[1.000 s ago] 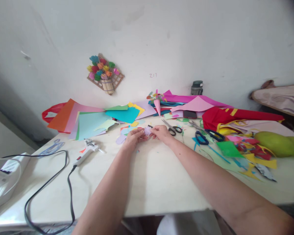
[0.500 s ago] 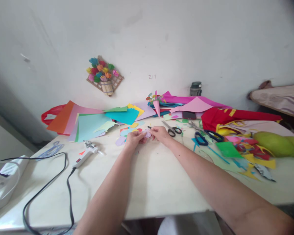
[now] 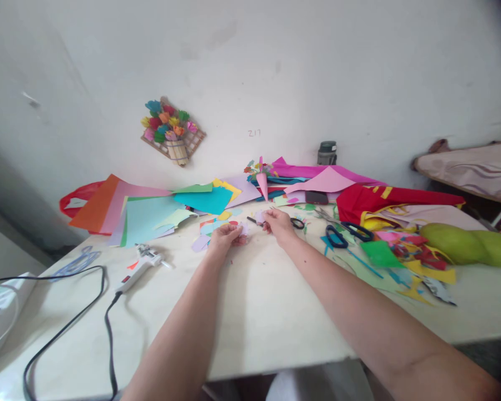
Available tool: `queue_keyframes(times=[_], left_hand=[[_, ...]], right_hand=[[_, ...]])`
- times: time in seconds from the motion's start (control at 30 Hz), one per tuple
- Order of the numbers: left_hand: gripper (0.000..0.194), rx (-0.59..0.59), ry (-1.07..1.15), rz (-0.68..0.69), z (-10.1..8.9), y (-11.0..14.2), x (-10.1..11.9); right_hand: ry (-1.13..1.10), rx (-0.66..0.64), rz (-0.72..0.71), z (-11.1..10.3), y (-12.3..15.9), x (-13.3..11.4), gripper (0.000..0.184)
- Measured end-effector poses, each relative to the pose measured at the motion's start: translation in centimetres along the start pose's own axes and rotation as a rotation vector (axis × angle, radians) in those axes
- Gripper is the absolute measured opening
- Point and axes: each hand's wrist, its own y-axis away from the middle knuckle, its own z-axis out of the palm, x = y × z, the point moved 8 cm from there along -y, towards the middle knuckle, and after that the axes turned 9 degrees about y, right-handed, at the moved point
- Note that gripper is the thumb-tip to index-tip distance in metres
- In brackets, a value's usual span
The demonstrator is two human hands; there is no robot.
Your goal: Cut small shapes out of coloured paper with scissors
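My left hand (image 3: 229, 236) is closed on a small lilac paper piece (image 3: 245, 228), pinched between thumb and fingers above the table. A little to the right, my right hand (image 3: 276, 224) pinches another small lilac paper cutout (image 3: 259, 217). A gap separates the two hands. A dark pen-like stick (image 3: 254, 221) shows between them; whether the right hand touches it I cannot tell. Beside my left hand lie loose lilac cutouts (image 3: 200, 243) and other coloured paper bits. Behind my right hand are scissors with a dark handle (image 3: 297, 223), partly covered.
A glue gun (image 3: 140, 270) with a black cord lies at the left. Coloured paper sheets (image 3: 150, 220) spread along the wall. At right are large blue-handled scissors (image 3: 337, 236), paper scraps, red cloth (image 3: 392, 200) and a green cushion-like object (image 3: 463, 244). A pink paper cone (image 3: 262, 186) holds small flowers.
My hands have moved apart, each with a lilac paper piece, where before they met around the lilac paper. The whole view has shifted slightly.
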Motion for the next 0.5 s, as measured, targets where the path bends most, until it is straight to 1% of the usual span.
queue_keyframes(times=[0.07, 0.13, 0.27, 0.3, 0.37, 0.4, 0.43, 0.5], left_hand=[[0.038, -0.004, 0.006, 0.006, 0.0, 0.0, 0.1], [0.038, -0.016, 0.002, 0.013, 0.1, 0.0, 0.2], [0.038, -0.048, -0.004, 0.012, 0.3, 0.0, 0.2], [0.038, -0.056, -0.006, 0.014, 0.3, 0.0, 0.2], [0.036, -0.073, -0.010, 0.023, 0.4, -0.1, 0.2], [0.035, -0.082, -0.011, 0.024, 0.4, -0.1, 0.2], [0.034, -0.090, -0.010, 0.024, 0.5, -0.1, 0.1], [0.034, -0.106, -0.006, 0.018, 0.6, 0.0, 0.1]], right_hand=[[-0.068, 0.098, 0.034, -1.3, -0.3, 0.0, 0.011], [-0.127, 0.227, 0.040, -3.2, -0.7, -0.1, 0.011], [-0.285, 0.493, 0.050, -7.5, -1.6, 0.1, 0.012], [-0.342, 0.557, 0.032, -8.6, -1.7, 0.1, 0.013], [-0.491, 0.592, 0.017, -9.8, -2.2, 0.3, 0.012], [-0.558, 0.604, 0.051, -10.0, -2.2, 0.7, 0.012], [-0.595, 0.586, 0.078, -9.9, -2.3, 0.9, 0.013], [-0.577, 0.466, 0.143, -8.8, -2.5, 1.1, 0.015]])
